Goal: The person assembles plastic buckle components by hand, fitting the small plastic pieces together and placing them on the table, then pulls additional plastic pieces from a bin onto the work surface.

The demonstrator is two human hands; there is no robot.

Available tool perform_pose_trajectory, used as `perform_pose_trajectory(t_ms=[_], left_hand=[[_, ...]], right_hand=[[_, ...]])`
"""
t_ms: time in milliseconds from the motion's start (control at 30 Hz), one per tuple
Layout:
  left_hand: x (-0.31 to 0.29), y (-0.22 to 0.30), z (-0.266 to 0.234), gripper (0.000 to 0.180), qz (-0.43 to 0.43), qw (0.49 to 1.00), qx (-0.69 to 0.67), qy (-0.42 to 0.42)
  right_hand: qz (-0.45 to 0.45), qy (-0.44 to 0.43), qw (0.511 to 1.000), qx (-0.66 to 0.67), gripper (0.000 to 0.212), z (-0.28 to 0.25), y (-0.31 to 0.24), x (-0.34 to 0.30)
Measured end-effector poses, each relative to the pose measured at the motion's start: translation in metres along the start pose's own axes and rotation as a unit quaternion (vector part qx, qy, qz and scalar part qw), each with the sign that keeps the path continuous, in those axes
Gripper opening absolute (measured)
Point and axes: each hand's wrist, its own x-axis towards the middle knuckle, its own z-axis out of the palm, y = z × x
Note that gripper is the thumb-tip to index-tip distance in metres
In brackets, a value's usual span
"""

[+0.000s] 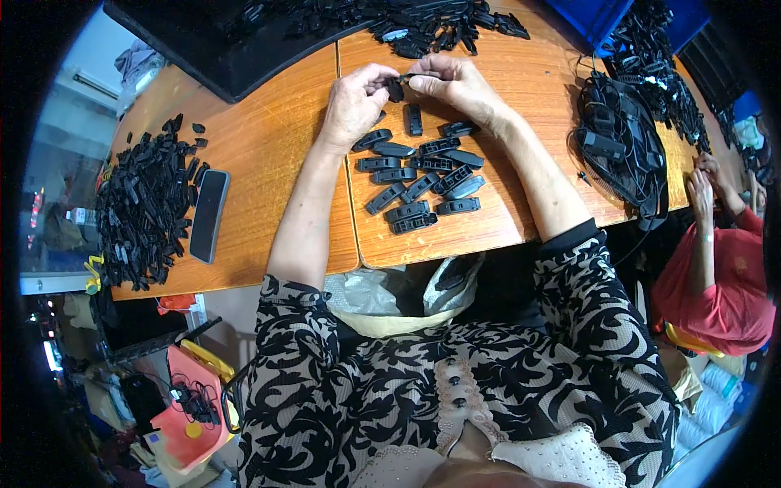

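Above the middle of the table, my left hand [355, 107] pinches a small black plastic part [395, 89] between thumb and fingertips. Close against it, my right hand [457, 86] is closed too, thumb on forefinger, at a small dark piece whose shape I cannot make out. Just below the hands one black plastic casing [414, 119] lies apart. Nearer to me, several similar oblong casings [394, 175] are spread loosely, some with their hollow inner side up.
On the left lie a heap of small black parts [146, 207] and a phone [209, 215]. A black tray [220, 49] and more black parts [439, 28] are at the back. To the right are a black mesh bag with cables [618, 146], a blue bin [590, 20] and a co-worker in red [716, 276].
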Motion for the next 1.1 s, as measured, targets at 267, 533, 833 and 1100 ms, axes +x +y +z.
perform_pose_trajectory(t_ms=[267, 533, 833, 1100], left_hand=[[-0.001, 0.001, 0.001, 0.02, 0.042, 0.997, 0.02, -0.062], [-0.002, -0.007, 0.0, 0.017, 0.059, 0.995, 0.04, -0.073], [-0.003, -0.001, 0.001, 0.016, 0.096, 0.99, 0.078, -0.062], [-0.004, -0.002, 0.003, 0.019, 0.046, 0.996, 0.04, -0.068]], right_hand=[[0.157, -0.112, 0.977, 0.089, 0.015, -0.009, -0.014, -0.002], [0.203, -0.167, 0.962, 0.077, 0.019, -0.018, -0.016, -0.004], [0.2, -0.133, 0.97, 0.025, 0.022, -0.011, -0.018, -0.003], [0.241, -0.065, 0.967, -0.043, 0.025, -0.005, -0.015, 0.0]])
